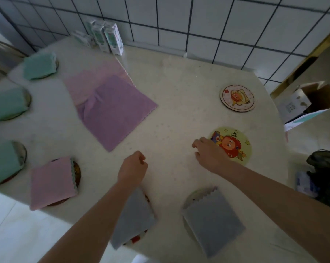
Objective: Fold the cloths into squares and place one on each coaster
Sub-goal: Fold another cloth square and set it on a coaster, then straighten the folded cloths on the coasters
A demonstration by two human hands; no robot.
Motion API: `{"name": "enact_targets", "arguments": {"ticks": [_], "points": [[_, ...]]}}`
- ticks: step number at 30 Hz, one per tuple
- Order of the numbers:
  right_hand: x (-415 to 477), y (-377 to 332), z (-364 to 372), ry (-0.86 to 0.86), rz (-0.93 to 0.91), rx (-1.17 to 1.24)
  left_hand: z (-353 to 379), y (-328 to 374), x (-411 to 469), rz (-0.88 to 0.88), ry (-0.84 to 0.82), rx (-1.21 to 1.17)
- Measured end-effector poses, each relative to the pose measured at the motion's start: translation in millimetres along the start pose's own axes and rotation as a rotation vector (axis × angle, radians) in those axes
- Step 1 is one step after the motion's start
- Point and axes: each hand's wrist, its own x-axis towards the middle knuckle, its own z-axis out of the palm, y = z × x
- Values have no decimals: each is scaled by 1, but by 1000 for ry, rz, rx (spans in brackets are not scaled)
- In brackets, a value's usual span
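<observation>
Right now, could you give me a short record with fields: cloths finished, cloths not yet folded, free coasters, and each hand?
finished, folded on coasters: three green cloths, one folded pink cloth, two grey cloths
not yet folded: purple cloth lying over flat pink cloth
free coasters: pale coaster, yellow coaster
left hand: fingers curled, holds nothing
right hand: holds nothing, over the yellow coaster's edge; contact unclear

Your bare left hand (133, 166) was curled into a fist, holding nothing, at the end of a straight left forearm (95, 215). Your bare right hand (210, 152) reached further ahead, palm down, fingers spread and slightly bent, empty.
</observation>
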Motion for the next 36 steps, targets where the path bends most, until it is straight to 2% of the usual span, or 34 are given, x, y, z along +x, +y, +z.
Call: {"name": "enact_targets", "arguments": {"ticks": [5, 8, 19, 24, 32, 34, 36], "points": [[81, -31, -11, -22, -90, -49, -32, -19, 52, 105, 27, 319], [120, -46, -13, -21, -170, -108, -44, -33, 75, 169, 111, 488], [220, -86, -13, -84, -421, -242, -50, -66, 112, 262, 182, 729], [246, -93, 2, -56, -463, -364, -57, -60, 124, 249, 205, 707], [258, -104, 10, 34, -389, -286, -71, -37, 148, 75, 222, 673], [258, -105, 7, 29, -392, -288, -82, -35, 146, 30, 208, 582], [258, -104, 3, 16, -403, -308, -90, -44, 149, 19, 284, 466]]}}
